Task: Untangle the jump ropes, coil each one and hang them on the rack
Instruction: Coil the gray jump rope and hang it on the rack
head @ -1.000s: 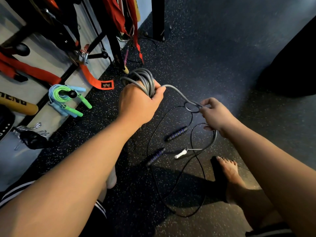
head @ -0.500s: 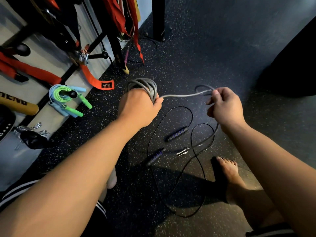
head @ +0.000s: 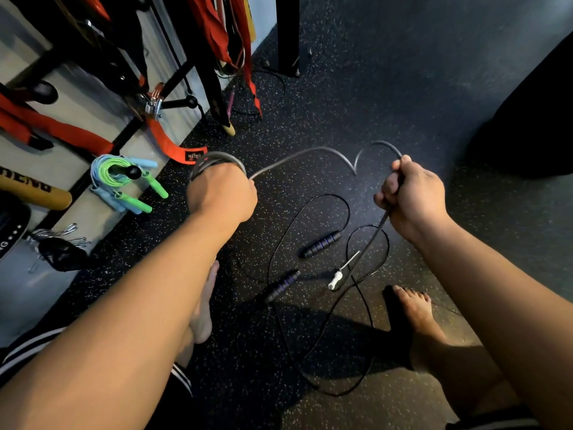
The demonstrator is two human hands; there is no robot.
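My left hand grips a bundle of coils of the grey jump rope. The grey cord arcs to my right hand, which is closed around it. From that fist the cord drops to its white end hanging just above the floor. A thin black jump rope with two dark purple-banded handles lies looped on the floor between my feet. Coiled green and blue ropes hang on a peg of the black rack at left.
Red straps and belts hang from the rack. A wooden bat and metal clips sit at far left. A black post stands at the back. My bare feet stand on the speckled rubber floor.
My right hand has moved right and slightly up, pulling a longer stretch of grey rope away from the coil. The white end has lifted and swung right. The left hand lowered a little.
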